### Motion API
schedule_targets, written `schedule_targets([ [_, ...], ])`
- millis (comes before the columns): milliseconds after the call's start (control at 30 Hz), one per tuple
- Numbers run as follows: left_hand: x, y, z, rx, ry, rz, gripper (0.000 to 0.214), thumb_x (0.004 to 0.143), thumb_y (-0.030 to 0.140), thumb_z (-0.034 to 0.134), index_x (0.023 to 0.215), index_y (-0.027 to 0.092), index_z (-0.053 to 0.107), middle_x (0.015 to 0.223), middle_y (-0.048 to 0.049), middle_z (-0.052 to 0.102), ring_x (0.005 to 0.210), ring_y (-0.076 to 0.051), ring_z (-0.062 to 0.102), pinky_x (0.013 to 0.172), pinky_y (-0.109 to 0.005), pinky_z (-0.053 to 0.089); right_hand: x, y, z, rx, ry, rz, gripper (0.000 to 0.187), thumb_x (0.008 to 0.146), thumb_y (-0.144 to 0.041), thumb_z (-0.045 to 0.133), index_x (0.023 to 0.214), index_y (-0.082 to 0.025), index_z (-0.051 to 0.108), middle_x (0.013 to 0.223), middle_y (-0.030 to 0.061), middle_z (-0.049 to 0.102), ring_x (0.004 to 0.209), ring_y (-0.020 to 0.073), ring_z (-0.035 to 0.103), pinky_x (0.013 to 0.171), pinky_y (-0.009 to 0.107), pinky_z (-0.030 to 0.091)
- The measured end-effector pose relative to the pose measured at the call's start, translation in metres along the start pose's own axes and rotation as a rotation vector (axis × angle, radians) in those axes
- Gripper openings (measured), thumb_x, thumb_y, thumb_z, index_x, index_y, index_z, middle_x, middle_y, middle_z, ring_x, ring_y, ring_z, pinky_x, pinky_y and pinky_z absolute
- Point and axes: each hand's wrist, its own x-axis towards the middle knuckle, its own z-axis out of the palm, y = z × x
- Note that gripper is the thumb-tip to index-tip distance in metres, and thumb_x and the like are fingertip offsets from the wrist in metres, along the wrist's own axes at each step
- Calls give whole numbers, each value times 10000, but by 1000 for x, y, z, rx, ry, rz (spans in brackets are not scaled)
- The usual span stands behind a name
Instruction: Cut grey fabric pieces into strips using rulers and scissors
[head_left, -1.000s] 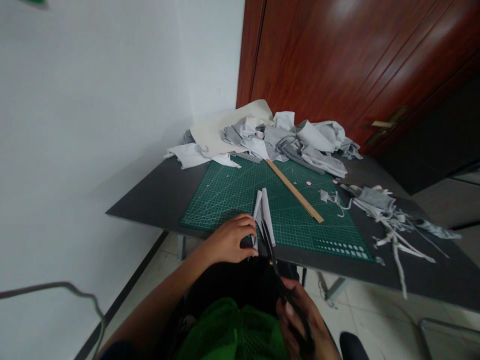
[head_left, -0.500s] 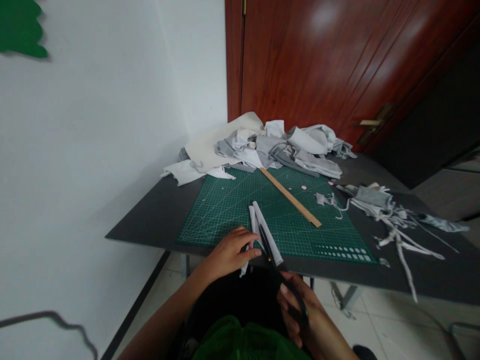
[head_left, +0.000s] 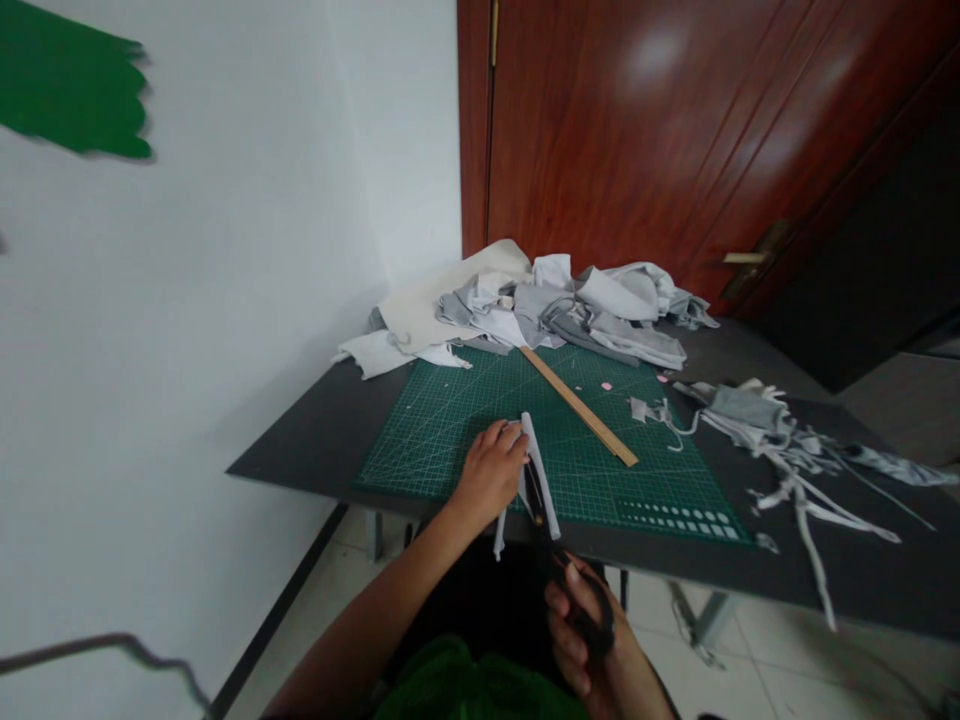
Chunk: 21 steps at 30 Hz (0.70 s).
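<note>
On the green cutting mat (head_left: 420, 440), near the table's front edge, lies a narrow white fabric piece (head_left: 541, 470), partly split lengthwise. My left hand (head_left: 493, 467) is closed over its left side, fingertips near the upper end; the thumb is mostly hidden. A thin strip end (head_left: 500, 535) hangs below that hand, over the edge. My right hand (head_left: 585, 625) grips the black handles of a pair of scissors (head_left: 535, 495). Their dark blades point away from me, between the two sides of the fabric piece.
A wooden ruler (head_left: 581, 405) lies slanted across the mat. Behind it is a heap of white and grey fabric (head_left: 540, 300). Tangled scraps (head_left: 787, 440) cover the right side of the black table (head_left: 292, 440). A wall (head_left: 225, 300) borders the left, and a brown door (head_left: 600, 130) stands behind.
My left hand has moved forward and slightly right, up along the fabric piece. The scissors stay between its two sides in my right hand. The view has shifted slightly.
</note>
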Motion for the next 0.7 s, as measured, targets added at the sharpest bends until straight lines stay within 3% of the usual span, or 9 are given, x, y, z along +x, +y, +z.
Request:
schedule_targets([
  [67,-5,-8,-1,-86,-56,215,283,979,106,503,1164,214,688,1487,-65,562,1478,-281,383,1202,-502,362,-2,2,-4,4,22,-20,637,708,-634,849,1133,-275,538,700,-98,505,361,22,338,295,140,249],
  [133,-12,-16,-4,-187,-162,336,287,977,107,512,1147,237,704,1410,-30,631,1433,-224,461,1221,-442,359,-5,5,-8,3,31,-34,630,708,-632,847,1129,-279,539,707,-93,516,363,28,358,299,147,269],
  [200,-20,-20,-7,-225,-208,321,237,992,186,553,1165,243,705,1347,-30,674,1356,-214,548,1198,-433,391,-8,8,-11,-7,33,-35,613,711,-635,842,1109,-280,539,708,-87,527,367,36,376,306,152,274],
  [267,-26,-23,-11,-184,-183,210,189,998,288,591,1128,227,714,1301,-55,696,1324,-247,574,1166,-471,416,-9,11,-12,-17,32,-29,607,718,-638,834,1110,-288,531,710,-84,541,370,44,392,310,156,286],
  [333,-31,-23,-13,-124,-135,97,200,990,371,619,1037,205,720,1269,-84,705,1344,-287,554,1142,-502,434,-10,13,-12,-20,30,-32,623,714,-633,838,1130,-304,511,713,-86,554,371,53,406,310,162,309],
  [400,-32,-22,-15,-93,-105,75,247,961,422,661,1040,193,707,1370,-109,654,1438,-322,455,1172,-535,401,-10,16,-10,-30,27,-40,660,696,-627,854,1148,-315,488,714,-90,562,372,62,423,311,173,340],
  [500,-30,-18,-17,-102,-102,216,381,945,317,687,1304,208,623,1589,-97,466,1566,-315,229,1258,-556,278,-10,17,-6,-77,42,-57,710,678,-633,866,1171,-311,470,688,-98,552,373,67,427,307,175,349],
  [567,-27,-13,-18,-134,-129,320,546,948,214,655,1470,248,500,1630,-72,413,1591,-287,151,1283,-556,227,-11,15,-6,-117,51,-63,691,706,-633,850,1181,-301,473,687,-95,553,380,64,424,305,165,337],
  [700,-22,1,-14,-238,-218,441,534,974,315,621,1489,237,500,1629,-91,413,1585,-297,180,1283,-543,237,-12,10,-9,-127,33,-66,606,757,-614,822,1157,-290,502,728,-84,564,392,48,411,307,153,318],
])
